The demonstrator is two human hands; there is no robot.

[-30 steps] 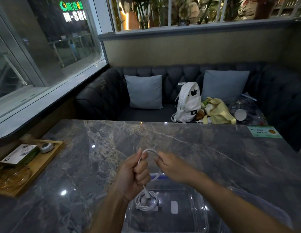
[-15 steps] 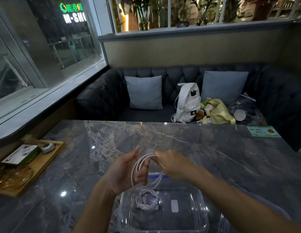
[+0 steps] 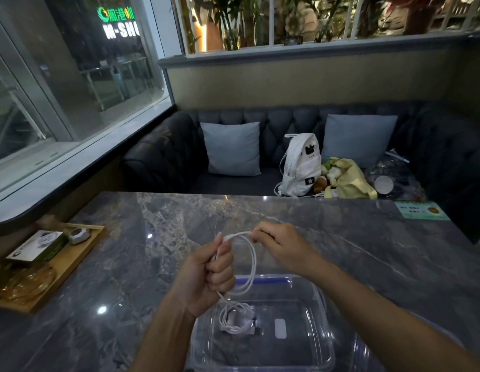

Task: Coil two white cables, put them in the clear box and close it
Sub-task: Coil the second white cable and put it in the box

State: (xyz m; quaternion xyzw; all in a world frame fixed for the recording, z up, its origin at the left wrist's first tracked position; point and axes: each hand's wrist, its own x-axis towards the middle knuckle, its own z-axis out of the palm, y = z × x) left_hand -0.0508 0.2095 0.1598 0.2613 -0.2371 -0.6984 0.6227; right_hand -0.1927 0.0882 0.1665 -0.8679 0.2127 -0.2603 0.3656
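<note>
Left hand (image 3: 209, 275) and right hand (image 3: 282, 245) grip white cable (image 3: 253, 261) over clear box (image 3: 323, 304) (coiled cable (image 3: 235, 318) inside); tray (image 3: 69, 261) well left.

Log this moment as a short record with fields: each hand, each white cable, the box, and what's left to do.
left hand: left hand grips the loops of the second cable above the clear box
right hand: right hand pinches that cable at the top of the loop
first cable: first cable coiled, lying inside the box
box: open, on the table
left to do: finish the coil, put it in, close the box
</note>
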